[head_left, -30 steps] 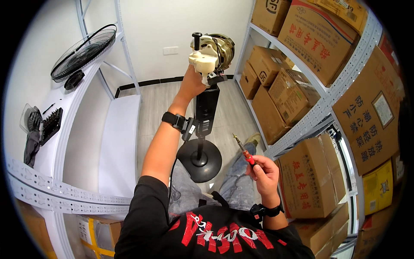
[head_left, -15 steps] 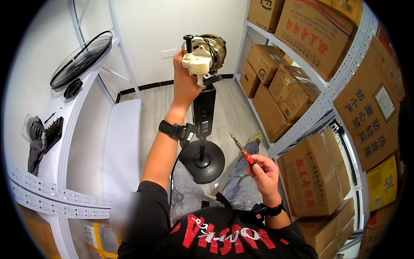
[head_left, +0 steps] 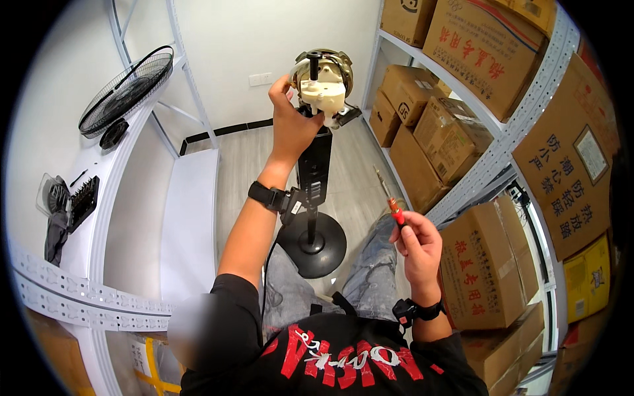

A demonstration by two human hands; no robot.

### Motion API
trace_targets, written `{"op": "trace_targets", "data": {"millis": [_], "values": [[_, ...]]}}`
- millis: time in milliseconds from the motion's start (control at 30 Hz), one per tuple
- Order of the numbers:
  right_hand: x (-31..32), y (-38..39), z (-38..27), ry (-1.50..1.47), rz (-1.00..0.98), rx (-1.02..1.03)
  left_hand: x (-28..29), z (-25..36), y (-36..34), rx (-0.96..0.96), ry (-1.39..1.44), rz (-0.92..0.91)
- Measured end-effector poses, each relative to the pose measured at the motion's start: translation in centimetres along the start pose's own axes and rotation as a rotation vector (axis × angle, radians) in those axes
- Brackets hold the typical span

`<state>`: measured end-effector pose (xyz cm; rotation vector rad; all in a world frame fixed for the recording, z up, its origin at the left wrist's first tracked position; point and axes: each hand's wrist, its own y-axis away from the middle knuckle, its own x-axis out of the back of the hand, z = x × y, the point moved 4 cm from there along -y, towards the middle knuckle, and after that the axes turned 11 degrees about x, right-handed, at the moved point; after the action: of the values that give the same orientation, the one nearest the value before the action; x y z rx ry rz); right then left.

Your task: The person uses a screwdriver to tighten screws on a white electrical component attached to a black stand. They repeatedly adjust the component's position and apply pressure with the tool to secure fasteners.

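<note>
My left hand [head_left: 293,123] is closed on the fan motor assembly [head_left: 323,92], with its cream plastic housing, dark upright knob and metal casing, atop a black stand [head_left: 313,168]. The stand has a round base [head_left: 328,251] on the floor between my legs. Lower and to the right, my right hand [head_left: 418,254] grips a screwdriver [head_left: 397,212] by its red and black handle, its metal shaft pointing up and away from me. The tip is apart from the motor.
White metal shelving on the left [head_left: 181,211] carries a wire fan guard [head_left: 105,112], a dark blade-like part and a case of bits [head_left: 83,201]. The right rack [head_left: 502,165] holds several cardboard boxes [head_left: 479,264]. A white wall [head_left: 231,59] stands behind the fan.
The motor has turned so its cream housing faces me more, my left hand's grip shifting with it. My right hand and screwdriver have moved slightly rightward and up.
</note>
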<state>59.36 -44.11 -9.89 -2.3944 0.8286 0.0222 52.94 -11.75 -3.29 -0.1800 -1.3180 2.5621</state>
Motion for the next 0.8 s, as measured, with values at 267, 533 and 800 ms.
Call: {"op": "trace_targets", "data": {"millis": [267, 533, 800], "values": [[-1.2, -2.7, -2.0, 0.044, -0.001, 0.042, 0.2, 0.9, 0.6, -0.076, -0.088, 0.068], [-2.3, -4.8, 0.2, -0.093, -0.086, 0.158, -0.1, 1.4, 1.4, -0.144, -0.082, 0.018], [-4.3, -6.5, 2.2, -0.27, -0.041, 0.253, -0.1, 1.7, 1.6, -0.1, 0.009, -0.052]]}}
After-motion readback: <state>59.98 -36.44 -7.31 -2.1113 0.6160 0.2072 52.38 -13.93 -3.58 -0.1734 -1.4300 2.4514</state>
